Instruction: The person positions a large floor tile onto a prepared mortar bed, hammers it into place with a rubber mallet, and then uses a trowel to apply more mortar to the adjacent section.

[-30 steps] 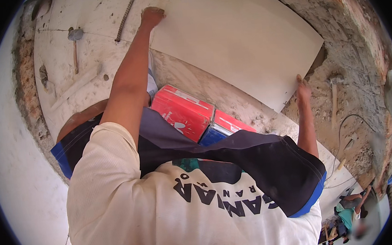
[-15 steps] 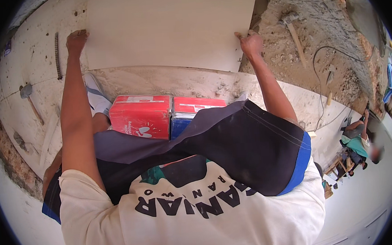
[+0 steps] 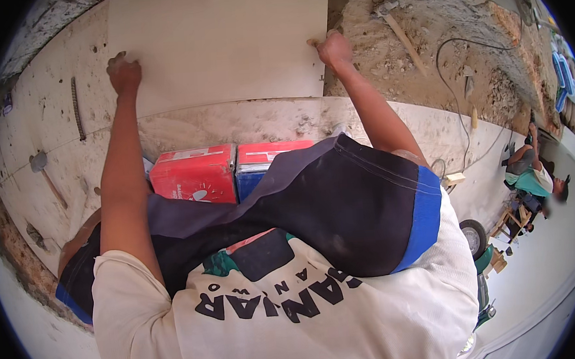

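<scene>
A large cream tile (image 3: 226,45) lies flat before me, beside paler, dirt-marked tiles (image 3: 46,109) on the left. My left hand (image 3: 125,75) is at the tile's left edge, its fingers curled and partly hidden. At the opposite edge, my right hand (image 3: 335,49) is closed round the tile's rim, with one digit pointing in over its surface. Between my legs and the tile stand a red carton (image 3: 194,176) and a red-and-blue carton (image 3: 269,152), side by side.
Rough mortar (image 3: 385,61) lies right of the tile, with a hammer (image 3: 403,39), a trowel (image 3: 469,83) and a cable (image 3: 440,65). Another hammer (image 3: 48,177) and a ribbed steel bar (image 3: 77,108) lie left. A person (image 3: 530,171) sits farther off at right.
The view has shifted, so the floor things appear farther left. My left hand has moved rightward at the tile's edge. My right hand stays at the right rim.
</scene>
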